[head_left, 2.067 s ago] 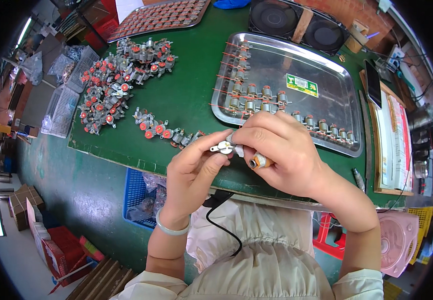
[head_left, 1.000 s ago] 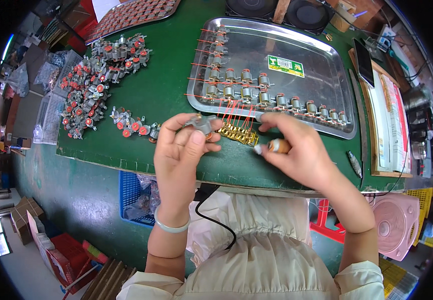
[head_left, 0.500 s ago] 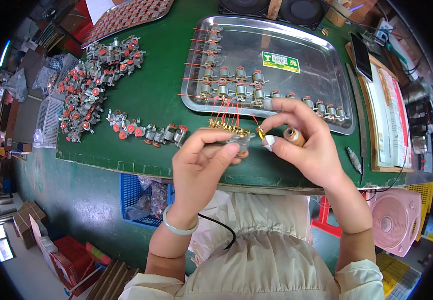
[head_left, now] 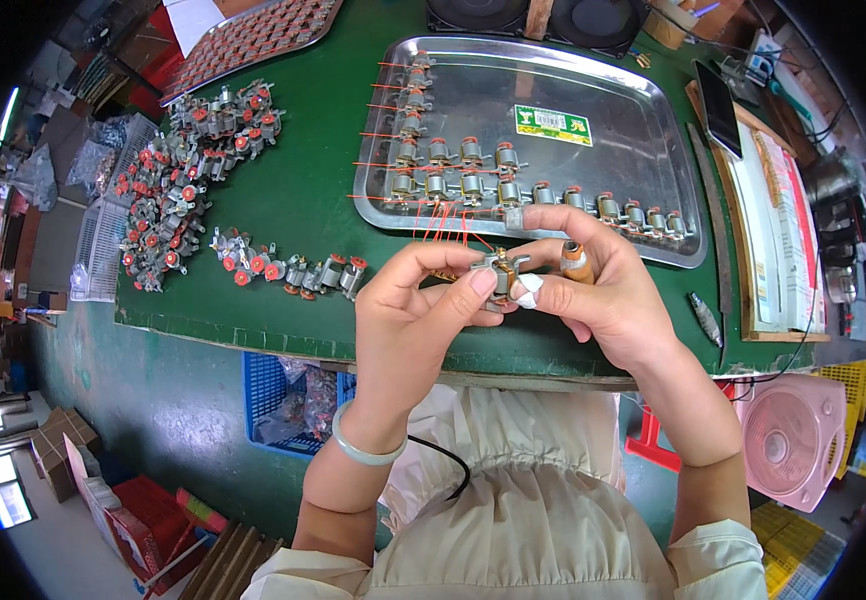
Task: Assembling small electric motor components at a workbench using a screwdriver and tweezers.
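Between the thumb and fingers of my left hand (head_left: pixel 418 295) is a small silver metal motor-like part (head_left: pixel 500 272). My right hand (head_left: pixel 603 290), its thumb tip wrapped in white, pinches a small brass piece (head_left: pixel 501 257) with a red wire against the top of that part. An orange-brown handle (head_left: pixel 575 262) of a tool is tucked in the right hand's fingers; its working end is hidden. Just behind the left fingers, more brass pieces (head_left: pixel 443 273) with red wires (head_left: pixel 440 218) lie partly covered at the tray's near edge.
Behind my hands lies a steel tray (head_left: pixel 613 100) with rows of similar parts. Many loose parts (head_left: pixel 168 190) are heaped on the green table at left, with a short row (head_left: pixel 303 273) nearer. A framed paper board (head_left: pixel 773 220) and phone (head_left: pixel 718 110) are at right.
My right hand has moved left to my left hand, bringing the brass piece from beside the metal part onto its top. The tool handle has tilted more upright.
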`<state>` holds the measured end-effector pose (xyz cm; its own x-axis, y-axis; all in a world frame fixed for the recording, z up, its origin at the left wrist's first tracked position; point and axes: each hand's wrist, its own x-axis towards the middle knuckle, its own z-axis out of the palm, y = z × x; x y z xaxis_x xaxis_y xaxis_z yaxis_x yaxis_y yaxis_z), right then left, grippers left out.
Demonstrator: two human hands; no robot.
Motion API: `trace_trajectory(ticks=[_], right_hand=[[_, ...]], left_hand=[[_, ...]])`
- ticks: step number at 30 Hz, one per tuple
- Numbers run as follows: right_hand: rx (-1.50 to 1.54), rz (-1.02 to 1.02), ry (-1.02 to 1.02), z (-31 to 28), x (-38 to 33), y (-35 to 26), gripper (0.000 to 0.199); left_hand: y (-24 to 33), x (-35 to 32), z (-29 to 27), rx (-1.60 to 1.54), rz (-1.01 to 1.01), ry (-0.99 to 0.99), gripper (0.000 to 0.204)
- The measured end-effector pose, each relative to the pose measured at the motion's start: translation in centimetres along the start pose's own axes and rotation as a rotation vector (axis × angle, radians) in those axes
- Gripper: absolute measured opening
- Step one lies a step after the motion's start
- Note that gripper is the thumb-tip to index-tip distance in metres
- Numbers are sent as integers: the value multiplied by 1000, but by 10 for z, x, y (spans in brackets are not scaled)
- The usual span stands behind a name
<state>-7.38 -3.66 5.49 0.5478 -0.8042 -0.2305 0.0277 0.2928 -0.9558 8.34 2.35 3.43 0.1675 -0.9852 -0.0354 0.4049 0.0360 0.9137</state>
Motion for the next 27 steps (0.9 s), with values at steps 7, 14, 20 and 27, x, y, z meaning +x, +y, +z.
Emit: trace_trajectory(ticks=[7, 14, 20, 27], right_hand=[[31, -82, 20, 0, -4, -4, 46], [25, -31, 11, -3, -6, -9, 45], [-33, -34, 33, -7, -9, -6, 44], [-58, -226, 85, -7, -14, 5, 32]], left_hand=[[1, 2, 4, 5, -38, -30, 16], [0, 2, 7, 4, -31, -31, 16], [0, 0, 8, -43, -46, -56, 18], [-6, 1, 11, 26, 56, -73, 16]])
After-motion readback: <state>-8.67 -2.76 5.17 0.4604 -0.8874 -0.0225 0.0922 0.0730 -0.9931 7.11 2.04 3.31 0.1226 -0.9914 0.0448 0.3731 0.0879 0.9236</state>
